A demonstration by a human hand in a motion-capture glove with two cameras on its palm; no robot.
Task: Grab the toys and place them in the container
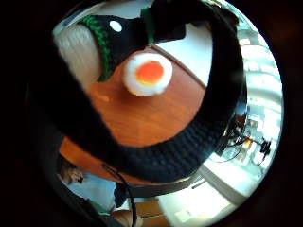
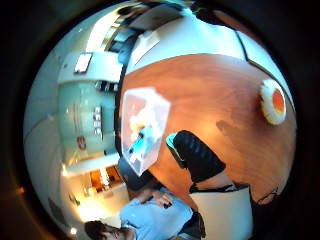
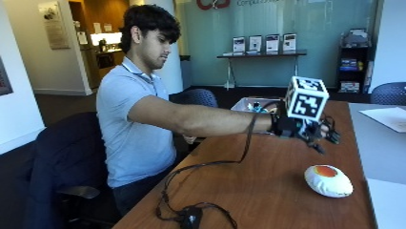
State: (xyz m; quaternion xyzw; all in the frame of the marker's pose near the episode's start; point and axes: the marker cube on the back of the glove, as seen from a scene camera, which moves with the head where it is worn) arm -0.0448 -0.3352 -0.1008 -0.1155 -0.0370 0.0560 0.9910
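Nearest the outside camera, a plush fried-egg toy, white and rounded with an orange yolk patch on top, lies on the brown wooden table near its right edge. Going left to right in that view: a person in a light blue shirt sits at the table's left side and stretches the gloved right hand out over the wood, above and just left of the egg and apart from it. Behind the wrist stands a clear plastic container at the table's far edge; the thumb-side palm view shows pale and turquoise toys already inside it.

I cannot tell from any view whether the fingers are curled or relaxed. In the little-finger palm view a dark knitted thing with a green rim sits very close to the palm, and a black knitted band crosses in front of the egg; whether these are glove or a held toy is unclear.

By my judgement the egg is the toy left on the table. To take it well, lower the palm straight over the yolk and close round the soft rim from both sides; it should squash and give rather than slip, then carry over to the container
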